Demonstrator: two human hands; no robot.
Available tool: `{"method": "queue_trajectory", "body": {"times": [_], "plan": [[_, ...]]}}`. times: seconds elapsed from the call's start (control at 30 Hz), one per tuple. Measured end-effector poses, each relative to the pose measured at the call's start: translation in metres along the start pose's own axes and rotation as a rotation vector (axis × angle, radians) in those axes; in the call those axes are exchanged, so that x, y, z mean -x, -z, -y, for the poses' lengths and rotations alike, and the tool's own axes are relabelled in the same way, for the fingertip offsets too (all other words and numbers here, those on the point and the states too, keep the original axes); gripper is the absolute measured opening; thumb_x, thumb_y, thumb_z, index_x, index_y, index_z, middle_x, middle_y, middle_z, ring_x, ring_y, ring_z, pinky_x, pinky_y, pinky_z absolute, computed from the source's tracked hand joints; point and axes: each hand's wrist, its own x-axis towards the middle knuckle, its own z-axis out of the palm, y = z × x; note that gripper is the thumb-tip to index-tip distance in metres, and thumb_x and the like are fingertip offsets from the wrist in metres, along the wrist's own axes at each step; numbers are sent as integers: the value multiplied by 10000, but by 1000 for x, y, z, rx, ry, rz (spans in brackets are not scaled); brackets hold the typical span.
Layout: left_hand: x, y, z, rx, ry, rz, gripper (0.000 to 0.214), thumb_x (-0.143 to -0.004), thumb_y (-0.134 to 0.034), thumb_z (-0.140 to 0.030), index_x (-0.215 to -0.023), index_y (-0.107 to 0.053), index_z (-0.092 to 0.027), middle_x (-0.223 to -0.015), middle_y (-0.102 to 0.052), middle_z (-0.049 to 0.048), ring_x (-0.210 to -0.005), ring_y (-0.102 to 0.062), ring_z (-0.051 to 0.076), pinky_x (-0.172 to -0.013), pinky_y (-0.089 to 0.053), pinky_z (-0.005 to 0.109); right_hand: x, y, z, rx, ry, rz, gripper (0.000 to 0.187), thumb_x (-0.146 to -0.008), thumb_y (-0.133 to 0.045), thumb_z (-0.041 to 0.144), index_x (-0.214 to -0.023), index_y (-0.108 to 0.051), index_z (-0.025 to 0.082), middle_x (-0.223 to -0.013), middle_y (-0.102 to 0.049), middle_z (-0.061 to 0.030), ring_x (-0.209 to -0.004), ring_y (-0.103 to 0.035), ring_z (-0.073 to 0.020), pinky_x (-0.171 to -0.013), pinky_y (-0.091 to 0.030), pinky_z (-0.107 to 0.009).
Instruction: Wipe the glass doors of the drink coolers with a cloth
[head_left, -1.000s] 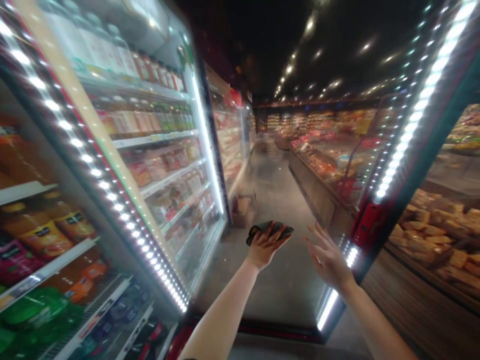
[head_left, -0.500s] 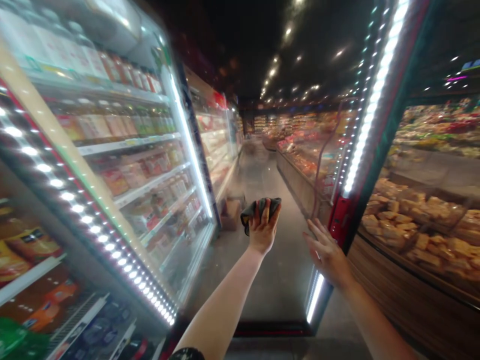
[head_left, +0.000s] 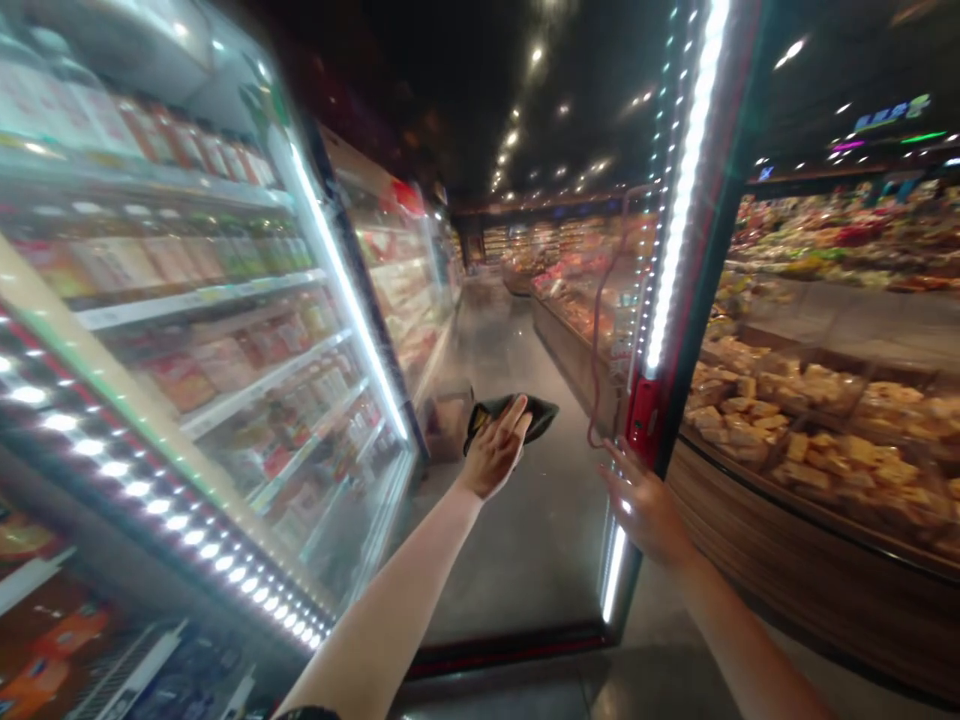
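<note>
Head view: your left hand (head_left: 495, 450) grips a dark cloth (head_left: 517, 412) near 12 o'clock, the cloth not set down; your right hand (head_left: 645, 510) is open and empty, just below a red door handle (head_left: 643, 420) at 1 o'clock; a lit glass-door chiller (head_left: 225, 300) lines 9 o'clock, a counter of baked goods (head_left: 795, 430) 3 o'clock

A crumpled dark grey cloth (head_left: 514, 415) stands out against a speckled grey stone floor (head_left: 517, 570), beside a black metal door frame (head_left: 667, 400) with a glossy red plastic handle (head_left: 643, 420), a white dotted LED strip (head_left: 679, 210), and golden-yellow pastries (head_left: 772, 440) above a brown wood-grain counter front (head_left: 795, 570).
</note>
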Motion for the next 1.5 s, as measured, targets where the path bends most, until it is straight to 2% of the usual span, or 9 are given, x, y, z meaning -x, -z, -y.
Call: {"method": "queue_trajectory", "body": {"times": [0.1,0.17,0.3,0.47,0.63,0.77,1.03,1.3,1.5], "plan": [[-37,-11,-20,-11,-4,-11,532,-989,-424,-95,-1509,-445,-206,-1578,-462,101,-1500,-371,209,-1158,-387,370,-1,2,2,30,-16,10,442,-908,-501,56,-1282,-690,196,-1550,-487,-125,-1507,-337,-301,-1095,-516,-523],[-39,-23,-33,-20,-108,-12,515,-1000,-419,-100,-1493,-471,-240,-1552,-502,60,-1495,-377,187,-1187,-363,379,1,-1,3,50,-32,17,457,-904,-490,47,-1292,-684,193,-1544,-494,-129,-1504,-345,-303,-1081,-527,-518],[0,-41,-41,-5,-263,5,516,-1004,-468,-120,-1488,-474,-296,-1525,-535,16,-1458,-434,150,-1253,-288,411,15,-11,2,77,-71,30,457,-906,-496,55,-1285,-685,228,-1527,-524,-101,-1471,-410,-299,-1057,-550,-504],[37,-34,-17,35,-350,0,530,-1000,-498,-108,-1482,-477,-325,-1514,-543,-35,-1424,-476,128,-1294,-204,393,39,-9,6,68,-124,64,439,-880,-522,39,-1241,-704,208,-1517,-529,-124,-1442,-451,-311,-1090,-515,-551],[-27,-24,-12,23,-374,-25,596,-1008,-464,-106,-1541,-384,-359,-1585,-449,-22,-1488,-386,161,-1295,-200,442,43,9,13,28,-223,81,457,-854,-504,2,-1223,-711,176,-1495,-543,-155,-1493,-368,-309,-1158,-424,-587],[-70,-43,-36,-49,-321,-18,600,-1019,-445,-150,-1570,-334,-363,-1644,-344,-18,-1545,-267,219,-1292,-196,519,46,8,14,-16,-316,51,492,-823,-518,0,-1225,-714,205,-1516,-528,-130,-1522,-309,-304,-1173,-408,-573],[15,-112,-57,-58,-745,47,388,-1033,-475,-255,-1409,-563,-291,-1638,-376,0,-1478,-401,162,-1258,-286,397,83,-24,13,-15,-373,57,540,-793,-484,-27,-1189,-734,242,-1511,-542,-95,-1497,-360,-310,-1152,-435,-584],[-28,-110,-77,-89,-427,-41,500,-1025,-451,-216,-1520,-446,-287,-1657,-327,12,-1556,-238,250,-1284,-209,528,82,-29,-10,-56,-401,-11,502,-857,-470,23,-1228,-717,253,-1547,-502,-78,-1512,-330,-289,-1162,-428,-579],[31,-154,-107,39,-589,169,421,-1036,-438,-218,-1439,-539,-287,-1531,-535,22,-1444,-452,162,-1203,-376,391,95,-50,-16,-77,-371,4,476,-866,-451,27,-1176,-742,240,-1524,-526,-93,-1492,-366,-281,-1148,-450,-548]]}}
